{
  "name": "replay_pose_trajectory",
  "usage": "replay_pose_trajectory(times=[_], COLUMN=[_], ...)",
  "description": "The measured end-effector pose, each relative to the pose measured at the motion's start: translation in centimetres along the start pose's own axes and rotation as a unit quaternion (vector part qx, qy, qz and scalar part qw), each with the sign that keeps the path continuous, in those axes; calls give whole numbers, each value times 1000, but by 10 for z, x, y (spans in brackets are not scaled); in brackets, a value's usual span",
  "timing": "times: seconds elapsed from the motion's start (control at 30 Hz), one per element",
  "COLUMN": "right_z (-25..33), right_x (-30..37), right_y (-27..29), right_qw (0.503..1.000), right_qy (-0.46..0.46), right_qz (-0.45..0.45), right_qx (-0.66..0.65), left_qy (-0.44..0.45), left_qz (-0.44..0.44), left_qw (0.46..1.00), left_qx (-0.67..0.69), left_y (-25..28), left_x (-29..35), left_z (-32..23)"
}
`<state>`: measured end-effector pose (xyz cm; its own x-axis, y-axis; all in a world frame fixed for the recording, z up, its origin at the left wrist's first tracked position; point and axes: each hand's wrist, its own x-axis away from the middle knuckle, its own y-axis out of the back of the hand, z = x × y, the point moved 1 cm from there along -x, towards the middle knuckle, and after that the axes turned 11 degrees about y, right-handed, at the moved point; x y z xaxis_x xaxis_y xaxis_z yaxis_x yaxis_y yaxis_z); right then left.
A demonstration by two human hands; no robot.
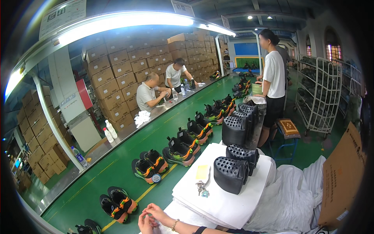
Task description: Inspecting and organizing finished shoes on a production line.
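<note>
- Grip of left hand [145,224] and right hand [161,215]: fingers bent, close together; I cannot tell whether something thin is pinched there. If so, a loose pinch might drop it.
- Shoe pair [122,199] sits on the green belt [89,195], beyond and left of the hands; a forearm could nudge it askew, or a running belt carry it past reach.
- Keys [202,191] lie on white sheets [218,210]; an elbow's sweep may scatter both.
- Black perforated forms [231,175] stand there; a bump could topple them.
- White bottles [112,129] stand on the far worktop [122,134]; knocked, they might roll beltward.
</note>
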<state>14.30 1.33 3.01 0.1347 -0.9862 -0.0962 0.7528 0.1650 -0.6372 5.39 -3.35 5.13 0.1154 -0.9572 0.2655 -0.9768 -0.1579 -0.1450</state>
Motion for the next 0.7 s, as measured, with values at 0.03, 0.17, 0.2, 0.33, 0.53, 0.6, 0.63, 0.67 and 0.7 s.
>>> replay_pose_trajectory(times=[0.03,0.17,0.2,0.33,0.53,0.6,0.63,0.67,0.7], right_z=[0,2,3,5,4,4,3,3,3], right_x=[0,1,1,2,1,1,1,1,1], right_y=[-1,0,-1,-1,-1,0,0,0,1], right_qw=[1000,1000,1000,1000,1000,1000,1000,1000,1000], right_qy=[0,5,10,8,-1,6,6,5,5], right_qz=[0,14,11,10,1,2,2,-1,-3], right_qx=[0,2,-3,10,2,7,8,5,2], left_qy=[0,-6,-15,-11,2,0,0,1,2], left_qz=[-1,4,6,10,9,8,8,8,7], left_qw=[1000,1000,1000,1000,1000,1000,1000,1000,1000], left_qx=[0,-6,-12,-12,-3,-6,-5,-7,-9], left_y=[1,2,2,1,1,-1,-2,-2,-2], left_x=[0,-3,-4,-3,-3,-2,-2,-1,0], left_z=[0,3,4,3,2,2,2,1,1])
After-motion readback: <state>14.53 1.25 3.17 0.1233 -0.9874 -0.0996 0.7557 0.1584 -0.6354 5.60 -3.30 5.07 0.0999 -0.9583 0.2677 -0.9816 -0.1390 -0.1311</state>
